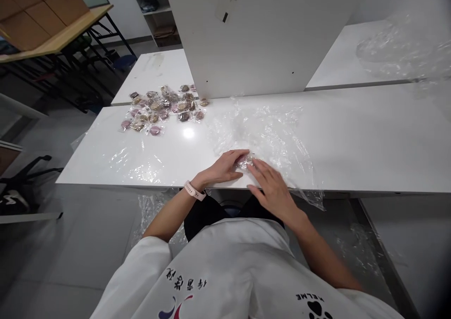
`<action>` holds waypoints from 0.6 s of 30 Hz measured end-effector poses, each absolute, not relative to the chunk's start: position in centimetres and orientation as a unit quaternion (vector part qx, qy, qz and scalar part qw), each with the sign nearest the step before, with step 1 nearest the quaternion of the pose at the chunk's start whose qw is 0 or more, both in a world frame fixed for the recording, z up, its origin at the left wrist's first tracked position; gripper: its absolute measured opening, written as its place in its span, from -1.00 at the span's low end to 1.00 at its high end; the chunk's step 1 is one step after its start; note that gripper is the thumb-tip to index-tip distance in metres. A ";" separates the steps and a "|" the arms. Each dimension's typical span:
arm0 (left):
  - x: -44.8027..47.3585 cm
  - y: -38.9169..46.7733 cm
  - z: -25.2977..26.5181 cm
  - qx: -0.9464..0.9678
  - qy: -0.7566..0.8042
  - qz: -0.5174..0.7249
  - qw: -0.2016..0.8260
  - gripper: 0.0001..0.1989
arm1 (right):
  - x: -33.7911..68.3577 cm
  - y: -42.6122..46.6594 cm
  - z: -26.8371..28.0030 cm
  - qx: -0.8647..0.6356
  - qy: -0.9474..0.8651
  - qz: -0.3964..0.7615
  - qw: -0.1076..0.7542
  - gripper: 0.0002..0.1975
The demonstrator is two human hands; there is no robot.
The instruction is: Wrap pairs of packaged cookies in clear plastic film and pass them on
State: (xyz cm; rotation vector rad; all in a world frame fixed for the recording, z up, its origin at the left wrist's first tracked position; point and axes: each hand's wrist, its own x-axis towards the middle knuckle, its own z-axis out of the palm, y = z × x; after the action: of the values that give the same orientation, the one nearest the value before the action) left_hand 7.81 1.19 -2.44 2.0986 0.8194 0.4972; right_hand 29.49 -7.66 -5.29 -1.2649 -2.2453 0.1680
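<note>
A small clear-wrapped packet (245,160) lies at the front of the white table, between my two hands. Its crinkled wrapper hides most of the contents, though a pinkish patch shows on the left. My left hand (225,167) curves around the packet's left side, with fingers behind it and the thumb in front. On the other side, my right hand (272,187) has its fingers stretched out, the tips at the packet's right edge and the thumb apart. Beneath and behind the packet spreads a large clear plastic sheet (268,131).
Several wrapped round pieces (164,105), pink, tan and dark brown, are heaped at the back left of the table (369,140). An upright white panel (260,42) stands behind. Clear plastic (144,161) lies front left, and more plastic (398,51) is at the back right.
</note>
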 end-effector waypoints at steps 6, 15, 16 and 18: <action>8.0 1.5 -2.4 0.818 0.367 0.236 0.375 -0.64 | 32.4 -4.0 -6.0 -0.498 -0.820 0.073 0.272 -0.58; 8.4 2.3 -2.4 0.752 0.532 0.221 0.321 -0.69 | 32.4 -1.2 -5.2 -0.606 -0.702 0.231 0.294 -0.56; 8.7 2.6 -2.6 0.740 0.552 0.219 0.315 -0.69 | 32.3 -0.7 -5.1 -0.627 -0.683 0.241 0.285 -0.56; 9.0 2.9 -2.8 0.742 0.572 0.219 0.274 -0.69 | 32.1 -0.1 -4.9 -0.657 -0.668 0.202 0.285 -0.56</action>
State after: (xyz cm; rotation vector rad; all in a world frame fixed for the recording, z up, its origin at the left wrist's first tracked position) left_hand 8.98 2.86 -2.85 1.9944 1.5390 0.5878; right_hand 32.08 -0.05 -4.90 -1.7575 -1.7869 0.5417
